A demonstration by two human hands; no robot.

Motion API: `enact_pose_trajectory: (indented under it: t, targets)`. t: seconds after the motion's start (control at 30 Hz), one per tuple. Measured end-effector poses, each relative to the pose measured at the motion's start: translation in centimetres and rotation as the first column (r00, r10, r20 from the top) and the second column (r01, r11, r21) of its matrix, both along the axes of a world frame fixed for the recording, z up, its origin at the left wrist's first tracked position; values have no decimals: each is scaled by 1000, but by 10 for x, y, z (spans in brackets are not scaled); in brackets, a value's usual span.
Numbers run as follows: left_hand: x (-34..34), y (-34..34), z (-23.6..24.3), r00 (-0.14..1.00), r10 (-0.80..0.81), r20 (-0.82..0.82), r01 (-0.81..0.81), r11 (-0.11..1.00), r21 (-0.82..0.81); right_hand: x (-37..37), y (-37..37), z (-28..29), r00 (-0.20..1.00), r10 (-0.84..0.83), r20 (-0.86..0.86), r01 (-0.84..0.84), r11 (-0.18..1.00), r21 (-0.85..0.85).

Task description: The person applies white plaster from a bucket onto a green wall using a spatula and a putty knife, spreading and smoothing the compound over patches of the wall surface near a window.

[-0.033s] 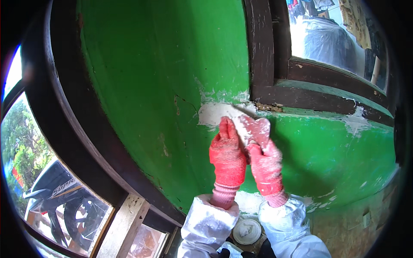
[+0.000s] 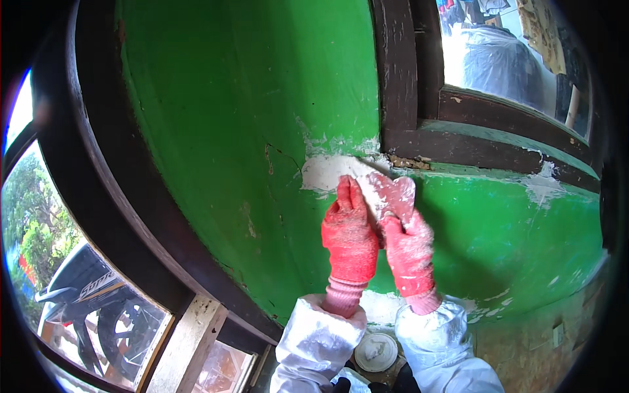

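A flat putty knife, its reddish blade smeared with white putty, is tilted against the green wall. My right hand, in a red glove, is closed around its lower end, the thumb on the blade. At the blade's left edge, my left hand, also red-gloved, has its fingers pressed together, two pointing up. What lies inside its palm is hidden. Just above both hands a white putty patch covers the wall beside the window frame's lower corner.
A dark wooden window frame with a broken lower edge stands at upper right. Another dark frame curves along the left, with a motorcycle behind its glass. Below my arms sits a round white container holding whitish stuff.
Both hands and the putty knife have shifted very slightly to the right. The grip looks the same.
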State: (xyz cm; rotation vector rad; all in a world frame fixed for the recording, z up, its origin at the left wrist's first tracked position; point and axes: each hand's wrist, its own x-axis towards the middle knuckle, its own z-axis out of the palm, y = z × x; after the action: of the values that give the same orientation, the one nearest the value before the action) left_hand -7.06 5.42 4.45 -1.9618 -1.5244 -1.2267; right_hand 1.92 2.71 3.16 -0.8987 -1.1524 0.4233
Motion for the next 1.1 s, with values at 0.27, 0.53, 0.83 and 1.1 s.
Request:
enact_pose_trajectory:
  t: [0.27,0.53,0.83,1.1]
  targets:
    - [39,-11,9,997,-78,-30,78,997,16,54,-5,8,998,-5,-70,-1,997,-79]
    - [38,-29,-1,991,-123,55,120,991,50,62,-24,9,997,29,74,-25,998,-55]
    - [3,3,10,999,-41,12,37,977,208,23,-4,13,980,-92,175,86,995,41]
    - [-10,-18,-7,985,-27,170,7,993,122,-7,-24,-12,997,31,74,-39,994,103]
